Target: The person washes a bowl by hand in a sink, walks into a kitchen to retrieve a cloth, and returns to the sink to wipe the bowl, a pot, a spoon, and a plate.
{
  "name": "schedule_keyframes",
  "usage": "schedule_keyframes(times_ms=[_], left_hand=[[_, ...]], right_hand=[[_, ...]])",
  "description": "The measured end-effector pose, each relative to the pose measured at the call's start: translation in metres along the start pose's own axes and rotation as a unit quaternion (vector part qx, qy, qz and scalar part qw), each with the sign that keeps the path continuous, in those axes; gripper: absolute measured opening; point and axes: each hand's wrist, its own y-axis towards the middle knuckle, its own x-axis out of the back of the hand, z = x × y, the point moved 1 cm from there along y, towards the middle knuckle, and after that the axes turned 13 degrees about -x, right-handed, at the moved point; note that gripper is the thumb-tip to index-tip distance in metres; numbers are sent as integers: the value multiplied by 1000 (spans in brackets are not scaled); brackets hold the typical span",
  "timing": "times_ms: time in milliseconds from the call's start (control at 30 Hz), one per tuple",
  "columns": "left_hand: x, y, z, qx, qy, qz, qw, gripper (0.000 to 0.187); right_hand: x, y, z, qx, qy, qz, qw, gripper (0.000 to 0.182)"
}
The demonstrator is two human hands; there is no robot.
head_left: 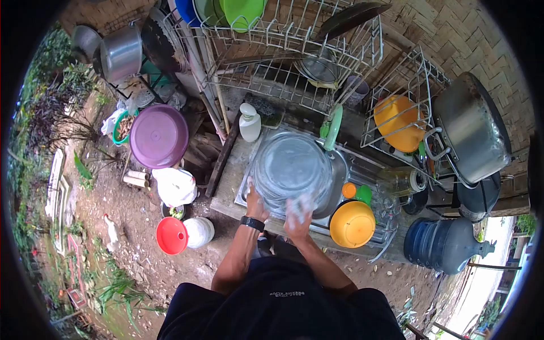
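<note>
A large round metal pot, streaked with white suds, rests over the sink basin. My left hand, with a black band at the wrist, grips the near left side of the pot. Thick foam covers my right hand, which is closed against the pot's near right side. Whatever that hand holds is hidden by the suds. A white pump bottle stands behind the pot on the left. To the right of my right hand sits a yellow bowl, beside a small orange cup and a green one.
A wire dish rack hangs along the back. Clear glasses, a big pot and a blue water jug stand to the right. At left are a purple basin and a red container.
</note>
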Motion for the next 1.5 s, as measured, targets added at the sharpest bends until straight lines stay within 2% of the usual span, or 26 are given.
schedule_keyframes(times_ms=[33,133,233,333,367,400,467,500,567,633,733,800,867,933,967,1033,1100,1167,1200,1233,1267,1300,1367,1400,1467,1500], left_hand=[[3,-5,2,-3,-9,6,1000,68],[-1,-19,-5,-22,-47,29,998,66],[6,-22,-11,2,-30,-14,999,64],[58,21,13,-58,145,23,987,70],[69,32,14,-81,201,34,976,72],[67,39,4,36,266,-35,963,79],[19,17,-44,106,122,-15,987,83],[24,24,-45,152,37,38,987,79],[45,37,-38,232,-44,105,966,72],[68,50,-25,286,-53,141,946,64],[80,42,-4,281,-89,153,943,55],[78,33,17,247,-111,105,957,43],[119,39,70,179,-90,34,979,35],[94,16,63,148,-161,14,976,22],[82,9,64,125,-125,9,984,28],[69,2,73,108,-81,-23,991,43],[51,-7,77,66,-57,-42,995,54],[15,-23,65,-33,-23,-25,999,56],[10,-20,69,-77,9,-28,997,50],[23,-12,78,-111,72,-8,991,49],[53,-1,87,-158,164,42,973,49],[89,12,97,-232,302,107,918,50],[152,28,116,-378,519,211,737,50],[151,24,119,-396,515,215,729,50],[88,-5,96,-227,280,105,927,46],[48,-21,79,-168,170,51,970,43]], right_hand=[[0,18,4,-59,18,-46,997,34],[5,69,0,-239,109,-45,964,28],[-7,90,-43,-382,82,9,921,30],[-24,91,-81,-641,272,6,718,29],[-31,85,-89,-589,266,-28,762,28],[-39,70,-98,-534,260,-60,802,27],[-42,35,-130,-341,55,-11,939,25],[-44,18,-145,-235,-47,-23,970,24],[-34,8,-164,-82,-20,-7,996,26],[-22,25,-179,-154,79,117,978,29],[-2,61,-187,-308,172,315,881,29],[6,102,-173,-358,97,465,804,31],[6,132,-147,-328,-22,575,749,38],[2,133,-120,-218,-162,566,778,43],[-5,131,-103,-161,-231,556,782,45],[-25,106,-91,-169,-262,505,805,57],[-73,55,-101,-314,-136,342,875,56],[-144,-21,-150,50,-173,201,963,52],[-135,-27,-115,-128,-35,296,946,49],[-117,-24,-77,-299,105,372,872,46],[-106,-22,-69,-276,203,390,854,47],[-91,-11,-68,-230,144,492,827,49],[-57,7,-71,-132,26,669,731,51],[-53,16,-72,-115,18,664,739,52],[-48,26,-76,-87,-2,653,753,53],[-55,31,-73,-162,40,542,824,50]])
